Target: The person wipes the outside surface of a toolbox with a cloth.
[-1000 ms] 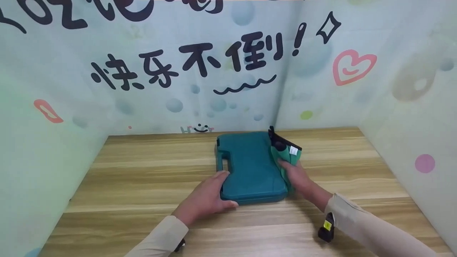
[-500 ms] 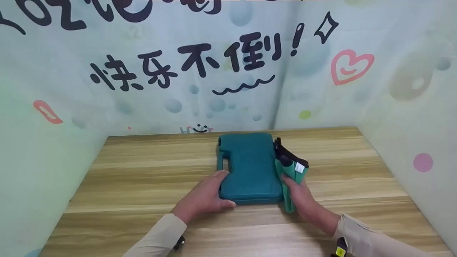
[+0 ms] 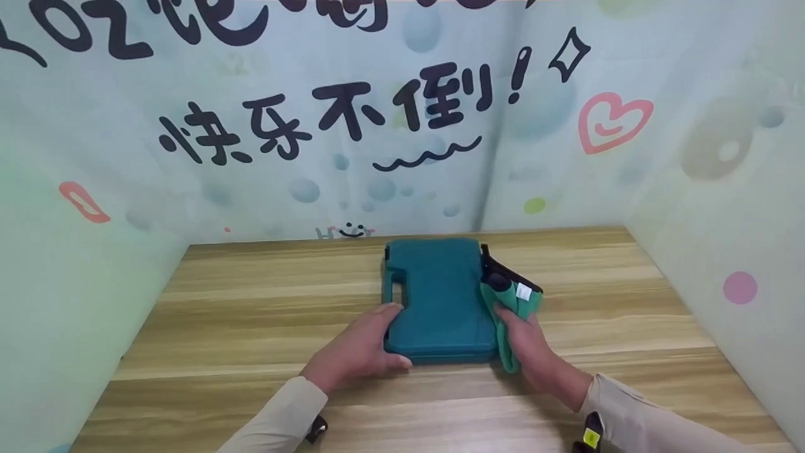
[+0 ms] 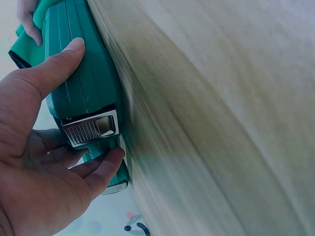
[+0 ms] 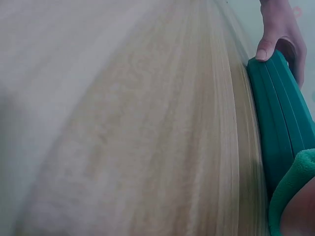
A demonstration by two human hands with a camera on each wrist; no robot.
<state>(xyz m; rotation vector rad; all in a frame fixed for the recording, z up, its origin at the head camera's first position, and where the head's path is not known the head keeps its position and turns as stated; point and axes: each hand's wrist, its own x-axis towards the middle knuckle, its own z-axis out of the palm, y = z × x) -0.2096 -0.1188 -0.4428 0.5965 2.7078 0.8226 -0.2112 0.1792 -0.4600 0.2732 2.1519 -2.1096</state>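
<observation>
A teal plastic carrying case (image 3: 443, 296) lies flat on the wooden table, its handle cutout facing left. My left hand (image 3: 358, 347) grips its near left corner, thumb along the near side and fingers by the left side. In the left wrist view, a metal latch (image 4: 92, 128) shows between that thumb (image 4: 61, 64) and the fingers. My right hand (image 3: 534, 346) holds a folded green cloth (image 3: 517, 303) with a black edge and a white tag against the case's right side. The right wrist view shows only part of the cloth (image 5: 295, 177), beside the case (image 5: 280, 108).
Wood-grain table (image 3: 251, 302) surface extends on both sides of the case. A printed backdrop (image 3: 264, 189) stands along the back edge, and pale side panels (image 3: 723, 220) flank the table.
My right hand and the cloth slid nearer along the case's right side, then shifted back slightly. My left hand stays at the near left corner. The head view tilted a little.
</observation>
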